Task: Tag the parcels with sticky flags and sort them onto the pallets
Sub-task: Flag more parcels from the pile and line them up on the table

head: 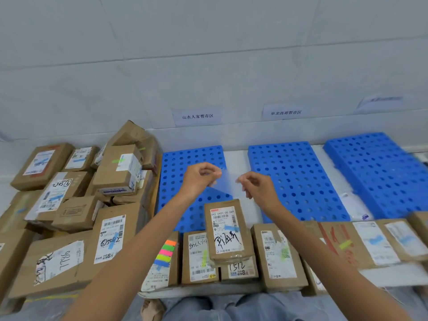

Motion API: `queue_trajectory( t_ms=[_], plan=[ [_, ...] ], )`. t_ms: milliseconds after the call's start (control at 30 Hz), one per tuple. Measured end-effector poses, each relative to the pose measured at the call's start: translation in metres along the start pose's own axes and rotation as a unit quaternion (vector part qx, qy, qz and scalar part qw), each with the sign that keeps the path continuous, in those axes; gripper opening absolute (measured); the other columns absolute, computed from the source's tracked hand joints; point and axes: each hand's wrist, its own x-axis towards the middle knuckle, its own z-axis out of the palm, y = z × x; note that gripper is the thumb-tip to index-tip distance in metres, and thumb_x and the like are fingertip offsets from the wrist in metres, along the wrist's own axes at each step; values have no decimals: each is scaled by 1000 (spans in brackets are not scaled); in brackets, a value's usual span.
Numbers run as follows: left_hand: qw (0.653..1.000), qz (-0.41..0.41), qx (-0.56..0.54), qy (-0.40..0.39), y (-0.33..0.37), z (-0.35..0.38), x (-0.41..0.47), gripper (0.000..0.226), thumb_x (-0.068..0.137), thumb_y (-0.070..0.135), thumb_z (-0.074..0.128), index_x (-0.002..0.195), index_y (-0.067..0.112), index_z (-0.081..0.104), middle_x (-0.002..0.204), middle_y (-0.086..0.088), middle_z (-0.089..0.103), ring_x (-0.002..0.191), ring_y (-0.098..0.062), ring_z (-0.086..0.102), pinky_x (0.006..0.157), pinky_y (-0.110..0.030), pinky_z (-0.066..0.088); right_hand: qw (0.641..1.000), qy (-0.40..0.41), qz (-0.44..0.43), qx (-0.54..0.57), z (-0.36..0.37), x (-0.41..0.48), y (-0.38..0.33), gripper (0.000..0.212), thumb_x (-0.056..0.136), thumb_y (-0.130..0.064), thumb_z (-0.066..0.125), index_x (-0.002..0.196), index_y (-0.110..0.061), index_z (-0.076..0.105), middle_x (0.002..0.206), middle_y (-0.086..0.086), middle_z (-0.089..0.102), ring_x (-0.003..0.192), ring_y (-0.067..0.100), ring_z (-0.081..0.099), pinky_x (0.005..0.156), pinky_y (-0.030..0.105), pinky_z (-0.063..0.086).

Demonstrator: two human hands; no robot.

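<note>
- Grey panelled wall (208,54) fills the upper half of the frame. Its seams are faint and its lower edge meets the far ends of the pallets.
- Heap of brown cardboard parcels (76,205) at the left, stacked unevenly and tilted. It crowds right up to the left pallet's edge, with white labels, black scrawl and blue tape bits on the tops.
- Three blue plastic pallets lie flat, with round holes in a grid: left pallet (173,181), middle pallet (296,181), right pallet (379,172). Their tops are bare, and narrow strips of pale floor (238,163) run between them.
- Row of flat parcels (278,258) across the lower frame, side by side along the pallets' near edges. Several carry small green, yellow or blue flags.
- One parcel (228,230) lies atop the row at lower centre, overlapping the left pallet's near corner. It is creased brown wrap with a white label, black handwriting and a blue flag.
- Left hand (199,179) and right hand (259,188) are raised over the gap between the left and middle pallets. Their fingers are curled, each pinching one end of the strip.
- Pad of sticky flags (165,253) rests on a parcel at lower centre-left, in orange, green, pink, yellow and blue bands.
- Pale see-through strip (228,181) is held between the hands and is blurred.
- Paper signs (196,116) are stuck low on the wall.
</note>
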Motion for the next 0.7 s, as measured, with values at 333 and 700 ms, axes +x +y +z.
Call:
queue_trajectory(
  t_ms=[333, 700],
  plan=[
    [991, -11, 55, -123, 15, 115, 54, 12, 97, 10, 48, 103, 13, 58, 83, 0, 67, 73, -15, 60, 65, -25, 49, 874, 326, 269, 240, -165, -5, 97, 15, 94, -13, 56, 89, -1, 63, 70, 10, 54, 49, 16, 45, 44, 22, 42],
    [981, -43, 108, -153, -7, 150, 71, 18, 97, 6, 45, 98, 15, 60, 84, -2, 68, 78, -16, 62, 69, -27, 48, 777, 388, 440, 229, -285, 19, 189, 11, 95, -8, 50, 103, -1, 52, 69, 10, 52, 53, 18, 41, 34, 18, 37]
  ],
)
